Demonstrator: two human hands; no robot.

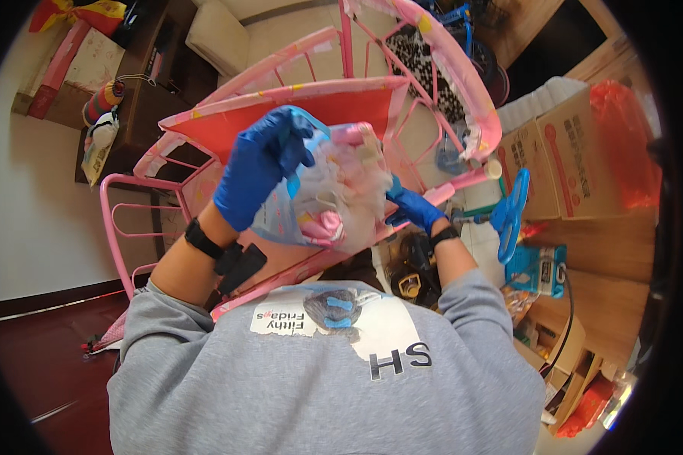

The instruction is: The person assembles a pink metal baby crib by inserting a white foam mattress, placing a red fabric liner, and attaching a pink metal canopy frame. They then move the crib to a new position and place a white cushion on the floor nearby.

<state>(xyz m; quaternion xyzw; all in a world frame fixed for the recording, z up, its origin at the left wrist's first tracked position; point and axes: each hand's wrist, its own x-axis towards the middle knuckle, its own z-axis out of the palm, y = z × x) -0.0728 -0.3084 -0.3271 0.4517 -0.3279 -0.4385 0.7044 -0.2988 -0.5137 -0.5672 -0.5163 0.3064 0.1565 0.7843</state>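
Right now, we've got the translucent plastic bag between both hands over the pink tubular frame, just right of our left hand, fingers curled onto its blue edge, while our right hand meets the opposite side, grip hidden.

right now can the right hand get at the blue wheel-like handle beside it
Probably yes: the right hand is near the blue wheel-like handle, with nothing large visible between them, though it seems occupied at the plastic bag.
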